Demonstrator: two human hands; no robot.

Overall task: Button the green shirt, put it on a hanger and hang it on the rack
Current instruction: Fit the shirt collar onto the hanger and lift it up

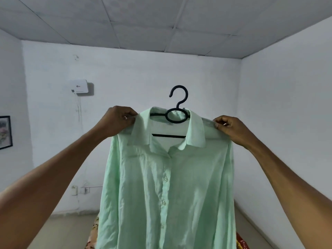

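Observation:
The pale green shirt hangs in front of me, its front closed by several white buttons, with the collar open at the top. A black plastic hanger sits inside the neck, its hook sticking up above the collar and its bar showing in the neck opening. My left hand pinches the shirt's left shoulder. My right hand pinches the right shoulder. Both arms are raised and hold the shirt up in the air. No rack is in view.
White walls stand ahead and on both sides. A white box is mounted on the back wall at the left, a framed picture hangs at the far left. A patterned fabric shows low behind the shirt.

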